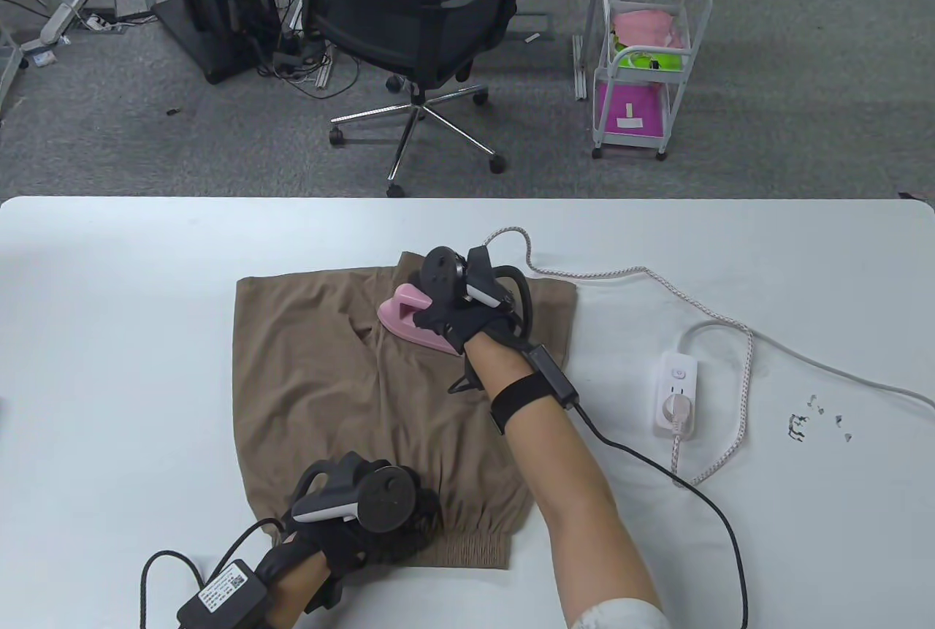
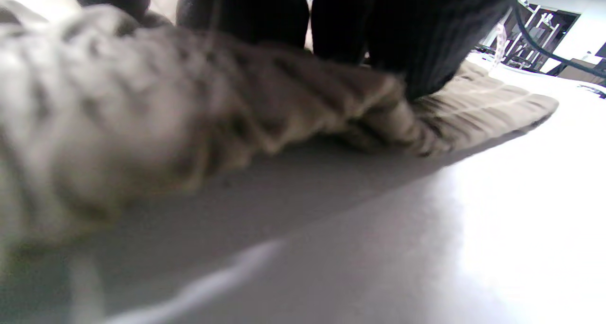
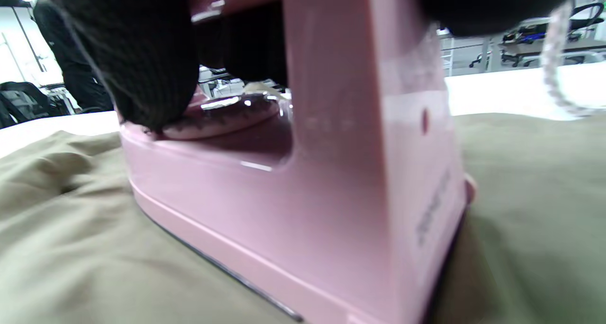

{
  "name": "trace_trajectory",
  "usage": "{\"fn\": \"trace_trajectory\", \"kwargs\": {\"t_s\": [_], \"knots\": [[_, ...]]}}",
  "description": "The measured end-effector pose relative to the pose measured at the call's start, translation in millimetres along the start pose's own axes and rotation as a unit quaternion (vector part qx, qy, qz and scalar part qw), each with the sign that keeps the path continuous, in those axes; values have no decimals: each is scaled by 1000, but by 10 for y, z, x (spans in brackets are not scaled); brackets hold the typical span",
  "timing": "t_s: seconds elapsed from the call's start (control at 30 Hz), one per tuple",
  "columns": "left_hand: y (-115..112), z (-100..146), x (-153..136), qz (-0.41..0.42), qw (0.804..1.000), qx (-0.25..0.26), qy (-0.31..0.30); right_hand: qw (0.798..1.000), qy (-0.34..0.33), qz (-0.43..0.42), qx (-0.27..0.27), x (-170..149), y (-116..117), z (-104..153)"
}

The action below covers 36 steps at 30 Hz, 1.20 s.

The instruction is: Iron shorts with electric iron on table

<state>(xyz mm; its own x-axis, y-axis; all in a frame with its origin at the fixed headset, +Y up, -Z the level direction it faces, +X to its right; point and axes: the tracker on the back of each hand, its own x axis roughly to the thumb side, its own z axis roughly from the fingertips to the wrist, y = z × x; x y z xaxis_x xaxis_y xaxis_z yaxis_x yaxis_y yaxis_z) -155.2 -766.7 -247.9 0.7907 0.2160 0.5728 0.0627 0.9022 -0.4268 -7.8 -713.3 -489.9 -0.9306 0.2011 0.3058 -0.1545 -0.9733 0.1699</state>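
Observation:
Brown shorts (image 1: 329, 395) lie flat on the white table (image 1: 109, 337), waistband toward the near edge. My right hand (image 1: 456, 307) grips the handle of a pink electric iron (image 1: 409, 315) that sits sole-down on the upper right leg of the shorts. The right wrist view shows the iron (image 3: 331, 182) flat on the fabric (image 3: 71, 248) with my gloved fingers (image 3: 137, 63) around its handle. My left hand (image 1: 387, 519) presses down on the gathered waistband (image 1: 467, 541). In the left wrist view, fingertips (image 2: 416, 44) rest on the ribbed waistband (image 2: 236, 92).
The iron's braided cord (image 1: 657, 286) runs right to a white power strip (image 1: 676, 395) with its plug in. Small dark bits (image 1: 818, 421) lie at the far right of the table. An office chair (image 1: 416, 23) and a white cart (image 1: 643, 66) stand beyond the table.

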Motion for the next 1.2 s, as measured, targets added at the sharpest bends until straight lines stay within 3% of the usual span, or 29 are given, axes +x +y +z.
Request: {"fn": "trace_trajectory", "kwargs": {"t_s": [0.4, 0.53, 0.83, 1.2], "knots": [[3, -3, 3, -2, 1000, -2, 2, 999, 47, 13, -8, -713, -118, 396], [3, -5, 4, -2, 1000, -2, 2, 998, 65, -17, -14, -838, -111, 444], [1, -7, 7, -3, 1000, -3, 2, 998, 55, -25, -34, -558, -53, 330], [-1, -6, 10, -4, 1000, -3, 3, 999, -11, -13, -29, 173, 69, 116]]}}
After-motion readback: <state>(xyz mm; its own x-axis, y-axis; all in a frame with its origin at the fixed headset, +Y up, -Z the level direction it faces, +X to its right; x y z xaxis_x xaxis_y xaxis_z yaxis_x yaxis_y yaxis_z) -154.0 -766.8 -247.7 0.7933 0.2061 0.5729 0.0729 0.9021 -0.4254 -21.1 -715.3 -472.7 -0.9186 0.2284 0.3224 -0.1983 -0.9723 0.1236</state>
